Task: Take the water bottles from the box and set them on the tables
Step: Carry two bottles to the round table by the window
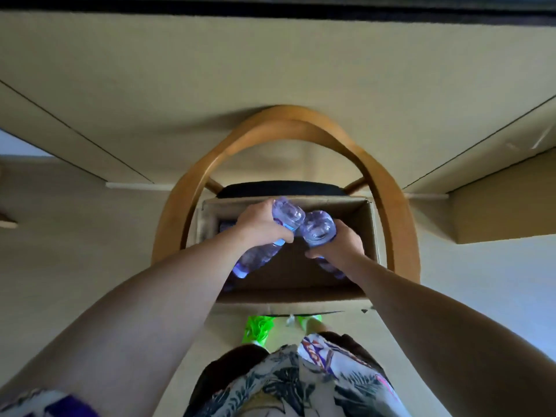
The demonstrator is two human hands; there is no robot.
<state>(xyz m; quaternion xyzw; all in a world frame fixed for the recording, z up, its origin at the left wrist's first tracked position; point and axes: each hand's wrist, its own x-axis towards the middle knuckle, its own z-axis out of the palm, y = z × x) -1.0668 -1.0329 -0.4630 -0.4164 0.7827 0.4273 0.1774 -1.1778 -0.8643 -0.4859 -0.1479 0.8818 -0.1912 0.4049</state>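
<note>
An open cardboard box [368, 233] sits on a chair seat below me. My left hand [260, 225] grips a clear plastic water bottle [285, 212] over the box, bottom end pointing away and cap end toward me. My right hand [340, 245] grips a second clear water bottle [319, 228] beside it. The two bottles nearly touch at their far ends. More bottles [225, 227] show dimly in the box's left part, mostly hidden by my left arm.
A wooden chair with a curved backrest [288, 121] and a dark seat [279, 188] holds the box. Beige tables [270, 64] spread beyond and to both sides. My green shoes [255, 329] stand on the floor under the box's near edge.
</note>
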